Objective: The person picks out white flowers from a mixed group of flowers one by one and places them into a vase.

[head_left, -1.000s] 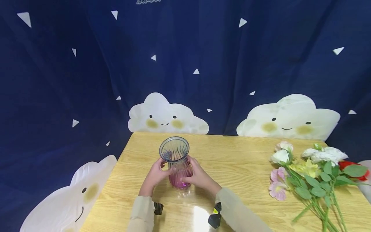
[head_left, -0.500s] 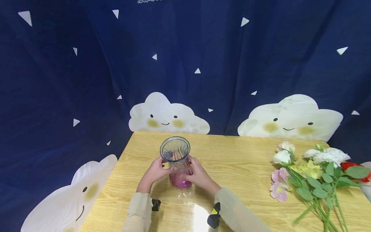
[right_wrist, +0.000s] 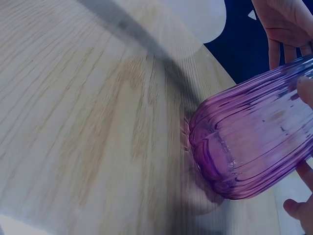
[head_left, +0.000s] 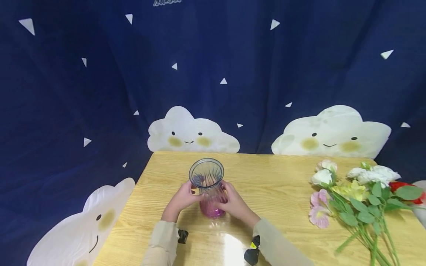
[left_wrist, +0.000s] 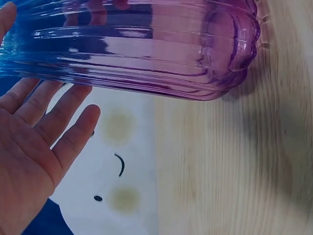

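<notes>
A ribbed glass vase [head_left: 211, 201], bluish-grey at its wide mouth and pink-purple at the base, stands upright at the table's left-centre. My left hand [head_left: 185, 199] holds its left side, thumb toward the front. From the other side my right hand [head_left: 235, 204] grips it, the thumb lying across the front. In the left wrist view, the fingers of the left hand [left_wrist: 39, 127] touch the glass wall. The right wrist view catches the purple base [right_wrist: 215, 152] against the wood, with only part of the right hand [right_wrist: 303, 205] at the edge.
Several artificial flowers lie on the right of the wooden table [head_left: 266, 184]: white blooms [head_left: 376, 175], a yellow one [head_left: 352, 190], pink ones [head_left: 319, 208] and a red one [head_left: 409, 192], with green stems pointing forward. A dark blue curtain [head_left: 253, 55] with cloud prints hangs behind.
Both hands have shifted slightly to the right with the vase between them, keeping hold of it. The flowers lie as before.
</notes>
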